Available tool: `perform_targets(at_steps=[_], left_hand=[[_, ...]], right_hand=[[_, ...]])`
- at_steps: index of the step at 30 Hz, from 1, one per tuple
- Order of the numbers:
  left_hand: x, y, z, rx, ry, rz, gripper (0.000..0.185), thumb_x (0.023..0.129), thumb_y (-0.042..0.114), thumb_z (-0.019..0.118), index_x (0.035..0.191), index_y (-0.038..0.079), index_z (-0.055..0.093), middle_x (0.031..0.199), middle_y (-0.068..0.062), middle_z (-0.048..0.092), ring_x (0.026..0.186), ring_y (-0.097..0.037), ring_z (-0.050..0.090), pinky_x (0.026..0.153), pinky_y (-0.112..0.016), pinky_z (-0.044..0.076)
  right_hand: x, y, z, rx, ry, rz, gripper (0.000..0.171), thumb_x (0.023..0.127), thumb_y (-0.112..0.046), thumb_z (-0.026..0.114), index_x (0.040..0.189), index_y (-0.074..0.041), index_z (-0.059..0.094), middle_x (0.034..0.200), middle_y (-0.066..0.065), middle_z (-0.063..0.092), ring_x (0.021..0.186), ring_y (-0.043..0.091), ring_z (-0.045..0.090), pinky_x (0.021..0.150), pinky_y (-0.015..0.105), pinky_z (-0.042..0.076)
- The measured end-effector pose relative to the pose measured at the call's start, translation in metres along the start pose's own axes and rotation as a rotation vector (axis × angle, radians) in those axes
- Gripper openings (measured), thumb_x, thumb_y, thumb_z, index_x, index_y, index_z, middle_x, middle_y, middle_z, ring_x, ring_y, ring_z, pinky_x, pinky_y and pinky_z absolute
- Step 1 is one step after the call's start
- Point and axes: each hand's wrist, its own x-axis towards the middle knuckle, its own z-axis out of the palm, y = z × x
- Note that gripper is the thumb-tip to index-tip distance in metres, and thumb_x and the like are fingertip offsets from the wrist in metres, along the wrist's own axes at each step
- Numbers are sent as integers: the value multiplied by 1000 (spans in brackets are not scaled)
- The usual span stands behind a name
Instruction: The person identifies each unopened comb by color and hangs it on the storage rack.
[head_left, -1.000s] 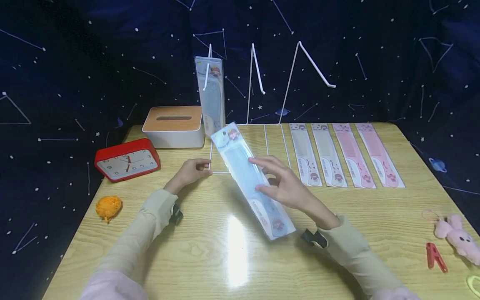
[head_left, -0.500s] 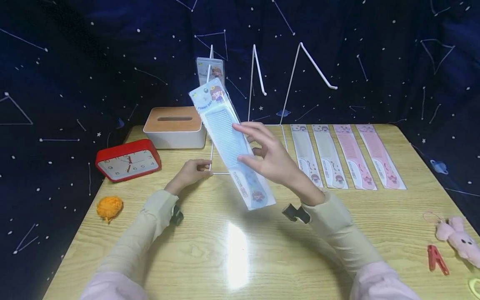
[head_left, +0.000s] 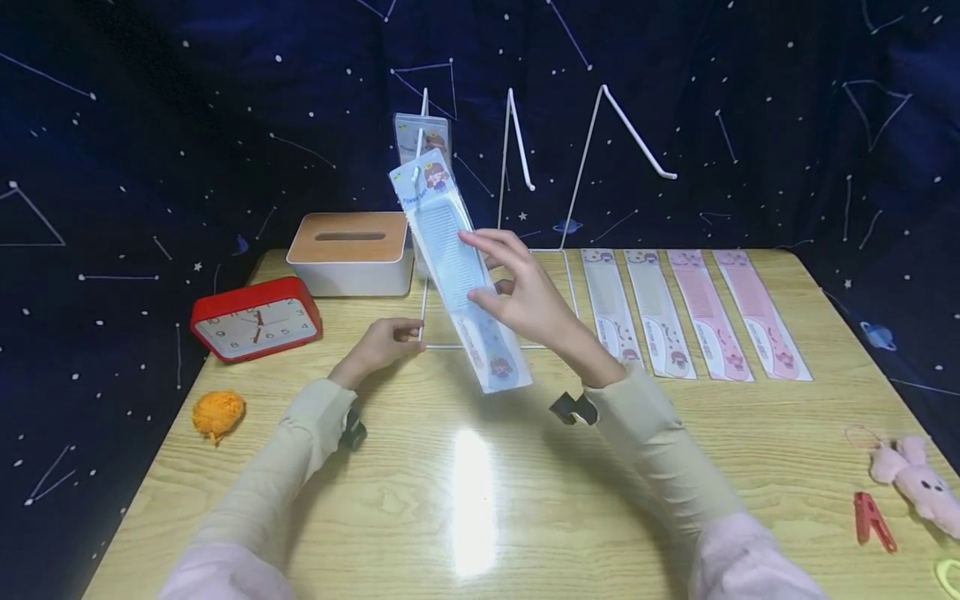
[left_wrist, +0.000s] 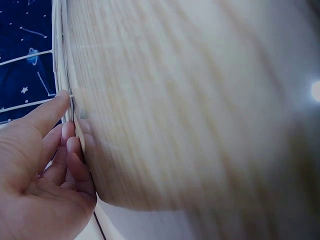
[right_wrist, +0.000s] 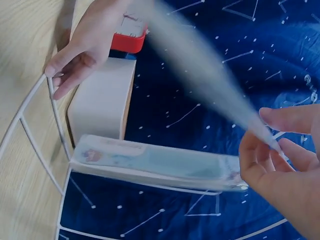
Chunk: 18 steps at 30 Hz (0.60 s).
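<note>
My right hand [head_left: 517,279] pinches a blue plastic comb in a clear card-backed package [head_left: 468,308], between thumb and fingers at its right edge. The package leans, its printed top up and to the left. Its top meets the left hook [head_left: 416,173] of a white wire display rack [head_left: 521,146]; I cannot tell whether the hook passes through the hole. Behind it, packaged blue combs [right_wrist: 160,159] hang on that hook. At the rack base's front left corner, my left hand [head_left: 381,343] pinches the wire; the left wrist view [left_wrist: 45,165] shows its fingers close up.
Two pale and two pink packaged combs [head_left: 738,312] lie in a row at right. A tissue box [head_left: 348,271], red clock [head_left: 255,321] and orange yarn ball [head_left: 218,413] are at left. A pink plush [head_left: 918,483] and red clip [head_left: 872,522] lie at front right.
My right hand has raised the packaged comb up and left, away from me, bringing its top to the left hook. My left hand has stayed at the rack's corner.
</note>
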Motion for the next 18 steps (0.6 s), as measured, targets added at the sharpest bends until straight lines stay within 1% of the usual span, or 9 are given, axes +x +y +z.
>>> perform_targets(at_steps=[3, 8, 12, 18], left_hand=[[0, 0, 0, -5, -5, -2, 47, 89, 15, 67, 131, -2, 54, 122, -19, 60, 109, -30, 56, 97, -41, 45], [0, -1, -1, -22, -17, -4, 48, 89, 16, 66, 132, -1, 53, 123, -19, 59, 112, -31, 55, 99, -42, 44], [-1, -1, -3, -22, -17, -5, 48, 89, 17, 66, 132, -1, 53, 123, -19, 59, 112, -32, 54, 99, -42, 44], [-1, 0, -3, -19, -13, -2, 48, 89, 17, 67, 131, -1, 54, 123, -19, 60, 111, -32, 55, 98, -42, 45]], right_hand=[[13, 10, -1, -24, 18, 22, 64, 77, 18, 62, 137, 3, 46, 139, 16, 39, 102, 30, 53, 74, 31, 57], [36, 25, -2, -82, 32, 44, 64, 78, 13, 65, 138, 1, 46, 139, 14, 40, 104, 30, 54, 81, 35, 55], [53, 36, -1, -108, 22, 73, 66, 79, 11, 66, 140, -1, 44, 141, 14, 38, 108, 32, 55, 87, 36, 53], [67, 47, 2, -54, -22, 155, 70, 78, 13, 64, 143, -3, 41, 144, 13, 34, 119, 33, 52, 93, 35, 50]])
